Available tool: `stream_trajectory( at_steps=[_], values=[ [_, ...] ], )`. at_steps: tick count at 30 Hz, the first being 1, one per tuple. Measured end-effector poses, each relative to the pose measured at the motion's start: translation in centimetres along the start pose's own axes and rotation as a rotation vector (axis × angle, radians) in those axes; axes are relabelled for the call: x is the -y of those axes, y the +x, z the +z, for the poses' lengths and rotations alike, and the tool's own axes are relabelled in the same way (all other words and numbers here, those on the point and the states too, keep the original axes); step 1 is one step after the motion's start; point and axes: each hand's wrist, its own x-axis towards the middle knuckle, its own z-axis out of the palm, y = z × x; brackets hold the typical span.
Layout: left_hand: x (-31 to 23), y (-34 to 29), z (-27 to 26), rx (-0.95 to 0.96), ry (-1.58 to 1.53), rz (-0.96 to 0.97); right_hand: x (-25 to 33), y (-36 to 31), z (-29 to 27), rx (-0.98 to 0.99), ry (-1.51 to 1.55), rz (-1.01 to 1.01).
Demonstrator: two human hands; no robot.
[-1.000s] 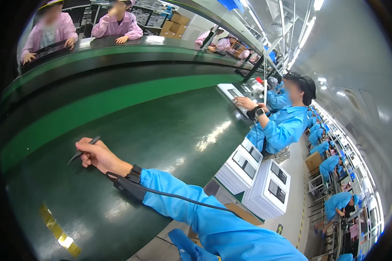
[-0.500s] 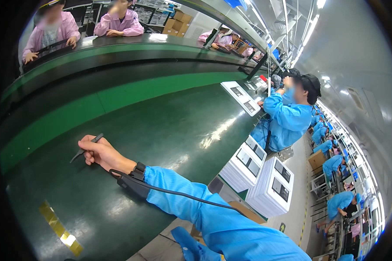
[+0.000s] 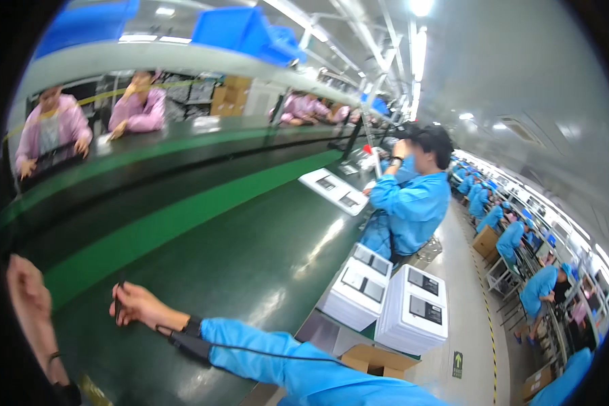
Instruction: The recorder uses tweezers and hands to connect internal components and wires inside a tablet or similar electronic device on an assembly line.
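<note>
Tool [image 3: 118, 310] is sitting in right grip [image 3: 141, 305], fingers closing snugly round it, over counter [image 3: 250, 260]; probably handling light, stiff, best held mid-shaft. Left grip [image 3: 30, 291]: can't tell opening or contents.

A head-worn fisheye looks down over the hands [image 3: 139, 304] and bench [image 3: 250, 264].
</note>
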Motion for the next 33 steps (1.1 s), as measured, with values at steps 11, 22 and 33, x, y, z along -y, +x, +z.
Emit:
stream_trajectory(
  at_steps=[11, 22, 33],
  values=[
    [12.7, -3.3, 1.4, 0.098, 0.319, -0.287, 2.5, -0.7, 0.4, -0.101, -0.670, -0.048],
    [15.3, -2.7, 0.4, 0.327, 0.530, -0.249, 5.0, -1.4, 0.5, -0.355, -0.276, -0.065],
    [15.7, -3.0, 0.5, 0.383, 0.440, -0.203, 4.1, -1.4, 1.3, -0.247, -0.499, -0.054]
  ],
)
